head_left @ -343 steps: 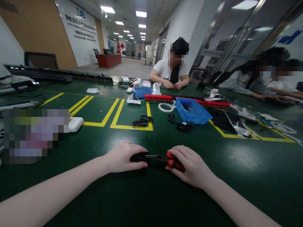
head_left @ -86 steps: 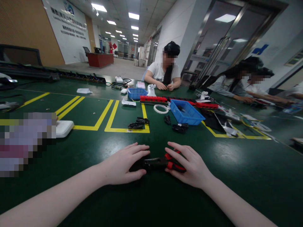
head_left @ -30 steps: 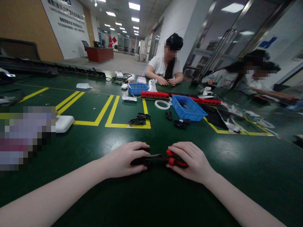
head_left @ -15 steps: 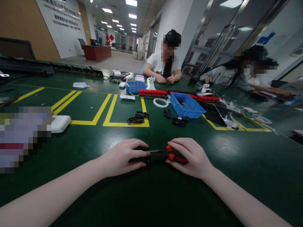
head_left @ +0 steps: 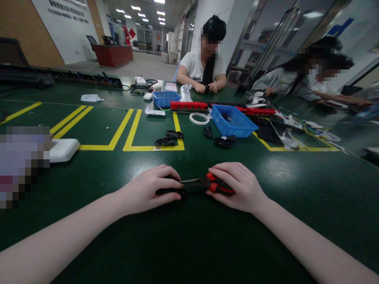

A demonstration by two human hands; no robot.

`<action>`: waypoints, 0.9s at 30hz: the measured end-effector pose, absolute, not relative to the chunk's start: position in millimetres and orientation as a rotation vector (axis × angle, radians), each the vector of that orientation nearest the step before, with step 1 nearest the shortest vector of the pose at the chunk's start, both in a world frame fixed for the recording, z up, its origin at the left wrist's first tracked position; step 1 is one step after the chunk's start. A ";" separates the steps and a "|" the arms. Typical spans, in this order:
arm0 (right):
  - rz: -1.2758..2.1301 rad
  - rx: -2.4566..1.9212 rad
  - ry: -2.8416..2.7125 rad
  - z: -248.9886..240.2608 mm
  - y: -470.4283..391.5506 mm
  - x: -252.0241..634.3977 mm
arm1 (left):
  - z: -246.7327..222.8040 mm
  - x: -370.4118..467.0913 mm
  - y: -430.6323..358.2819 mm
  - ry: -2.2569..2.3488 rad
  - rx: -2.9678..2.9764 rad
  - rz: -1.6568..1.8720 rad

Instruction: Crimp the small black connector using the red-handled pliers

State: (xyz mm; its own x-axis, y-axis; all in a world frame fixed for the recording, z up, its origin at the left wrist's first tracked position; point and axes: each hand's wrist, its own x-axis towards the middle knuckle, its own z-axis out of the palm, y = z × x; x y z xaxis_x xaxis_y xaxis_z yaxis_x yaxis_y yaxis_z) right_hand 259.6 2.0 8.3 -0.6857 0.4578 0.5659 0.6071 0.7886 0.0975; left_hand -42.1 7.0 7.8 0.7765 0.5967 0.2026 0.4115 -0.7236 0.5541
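Note:
My right hand point(head_left: 241, 187) is closed around the red and black handles of long-nose pliers point(head_left: 201, 182). Their narrow jaws point left and reach the fingertips of my left hand point(head_left: 154, 185). Those fingers are wrapped round a dark black part point(head_left: 168, 191), mostly hidden under them; its exact kind does not show. The plier tips meet the part near my left thumb and forefinger, but whether they grip it I cannot tell. Beyond my hands lie several similar-looking black parts point(head_left: 165, 141) on the green table point(head_left: 189, 244).
A blue bin point(head_left: 233, 122) with dark pieces inside stands past my right hand, near a white ring point(head_left: 199, 118). Behind are a smaller blue bin point(head_left: 166, 98) and red strips point(head_left: 188, 105). A white box point(head_left: 63, 150) lies left. A person point(head_left: 203, 67) sits opposite; others sit right.
The whole view has shifted, with the table and background sitting higher in the picture. Both hands keep nearly the same hold on the pliers and the black part.

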 end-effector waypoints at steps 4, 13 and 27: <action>-0.381 -0.793 -2.443 8.3 2.3 261.1 | 7.4 -41.8 7.9 0.757 2.485 0.521; -0.333 -0.780 -2.479 6.8 4.3 264.1 | 8.5 -41.7 6.3 0.769 2.480 0.511; -0.298 -0.778 -2.486 8.1 4.0 264.4 | 10.8 -41.8 6.7 0.793 2.526 0.483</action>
